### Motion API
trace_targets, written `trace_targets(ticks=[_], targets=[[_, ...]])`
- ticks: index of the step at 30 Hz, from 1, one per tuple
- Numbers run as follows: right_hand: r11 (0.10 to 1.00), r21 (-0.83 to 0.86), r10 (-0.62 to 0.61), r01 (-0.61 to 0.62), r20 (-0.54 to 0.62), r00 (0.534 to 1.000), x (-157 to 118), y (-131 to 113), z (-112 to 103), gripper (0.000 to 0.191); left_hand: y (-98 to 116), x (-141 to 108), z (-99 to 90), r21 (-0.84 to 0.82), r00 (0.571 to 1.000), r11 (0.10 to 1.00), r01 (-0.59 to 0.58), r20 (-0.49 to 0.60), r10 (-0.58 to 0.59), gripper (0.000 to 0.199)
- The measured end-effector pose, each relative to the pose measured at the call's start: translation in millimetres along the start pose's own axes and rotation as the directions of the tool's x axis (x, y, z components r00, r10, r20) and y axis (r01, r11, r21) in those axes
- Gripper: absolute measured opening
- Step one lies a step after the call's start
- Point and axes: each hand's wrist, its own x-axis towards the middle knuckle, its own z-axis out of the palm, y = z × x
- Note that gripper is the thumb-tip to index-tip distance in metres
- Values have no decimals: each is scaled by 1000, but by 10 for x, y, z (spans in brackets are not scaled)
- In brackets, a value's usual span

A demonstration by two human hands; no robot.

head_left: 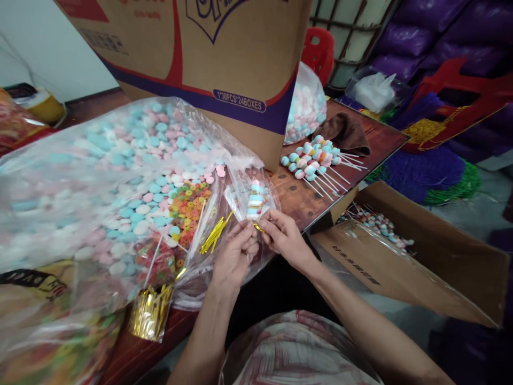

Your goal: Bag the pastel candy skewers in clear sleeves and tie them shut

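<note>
Gold tie [258, 228], partly hidden between left hand [237, 247] and right hand [284, 235].

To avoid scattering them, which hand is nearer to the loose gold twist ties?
Left. The left hand is beside the loose gold twist ties; the right hand is farther right.

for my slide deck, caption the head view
Two hands hold a wrapped candy skewer and gold tie beside loose candies
</note>
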Motion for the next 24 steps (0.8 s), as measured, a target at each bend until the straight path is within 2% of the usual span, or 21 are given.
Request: trace_targets(ticks=[1, 2, 3, 5, 8, 10, 12, 14, 16, 18, 21, 23, 24], targets=[[986, -110, -132, 126, -44, 990, -22, 20, -9, 19, 19, 8, 11, -47, 999, 997, 53, 4, -53, 25], [941, -231, -268, 247, -64, 961, -41, 43, -23, 17, 34, 13, 21, -82, 996, 992, 94, 8, -94, 23], [872, -345, -388, 347, -54, 920, -55, 67, -39, 18, 45, 15, 31, -108, 992, 986, 125, 11, -124, 21], [717, -516, -543, 469, 8, 839, -65, 115, -78, 24, 54, 11, 52, -144, 985, 975, 169, 4, -170, 17], [524, -680, -638, 513, 86, 765, -48, 162, -136, 25, 51, 3, 93, -194, 969, 953, 234, -28, -244, 14], [434, -736, -672, 519, 119, 731, -29, 169, -168, 25, 46, -3, 128, -234, 958, 934, 270, -31, -285, 11], [382, -751, -702, 538, 144, 698, -7, 161, -191, 25, 33, -10, 162, -246, 957, 929, 278, -11, -290, 9], [366, -747, -727, 555, 143, 672, 14, 150, -196, 24, -1, -15, 188, -216, 968, 944, 248, 12, -251, 10], [390, -743, -723, 544, 119, 681, 28, 143, -180, 23, -56, -13, 204, -159, 980, 967, 199, 27, -197, 12], [439, -755, -696, 488, 58, 716, 28, 138, -146, 24, -112, 5, 214, -85, 991, 987, 137, 15, -136, 12], [502, -780, -633, 374, -37, 773, -6, 107, -100, 21, -142, 57, 244, 35, 994, 994, 104, -24, -104, 9], [568, -759, -577, 320, -90, 812, -41, 56, -112, 18, -113, 93, 276, 118, 996, 990, 83, 9, -84, 17], [616, -730, -550, 297, -128, 825, -59, 21, -136, 16, -93, 108, 291, 160, 998, 987, 17, 53, -26, 25]])
